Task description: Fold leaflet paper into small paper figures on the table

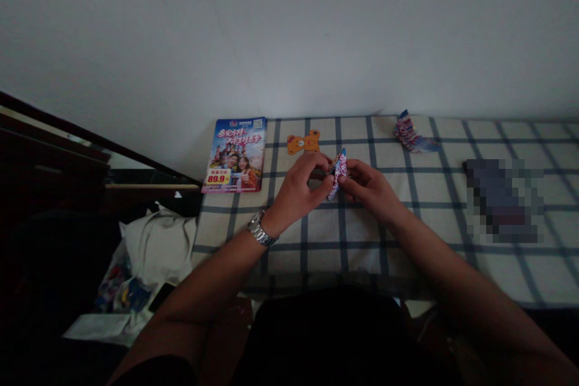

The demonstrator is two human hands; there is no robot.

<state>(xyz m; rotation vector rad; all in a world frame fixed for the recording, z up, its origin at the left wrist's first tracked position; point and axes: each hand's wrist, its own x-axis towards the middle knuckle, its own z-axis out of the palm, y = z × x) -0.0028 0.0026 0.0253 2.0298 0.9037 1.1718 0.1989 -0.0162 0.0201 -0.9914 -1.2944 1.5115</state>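
Both my hands meet over the checked tablecloth (pixel 316 235) and pinch a small folded piece of patterned paper (pixel 338 174), white with red and blue print. My left hand (pixel 301 187), with a metal watch on its wrist, grips the paper's left side with curled fingers. My right hand (pixel 368 187) holds the right side, fingers closed on it. The paper stands nearly upright between the fingertips, just above the cloth.
A colourful leaflet (pixel 236 155) lies at the table's left corner. An orange bear-shaped cutout (pixel 304 142) sits behind my hands. Another folded patterned paper (pixel 409 132) rests near the wall. A blurred dark object (pixel 502 199) lies at right. A white bag and clutter (pixel 154 247) sit on the floor at left.
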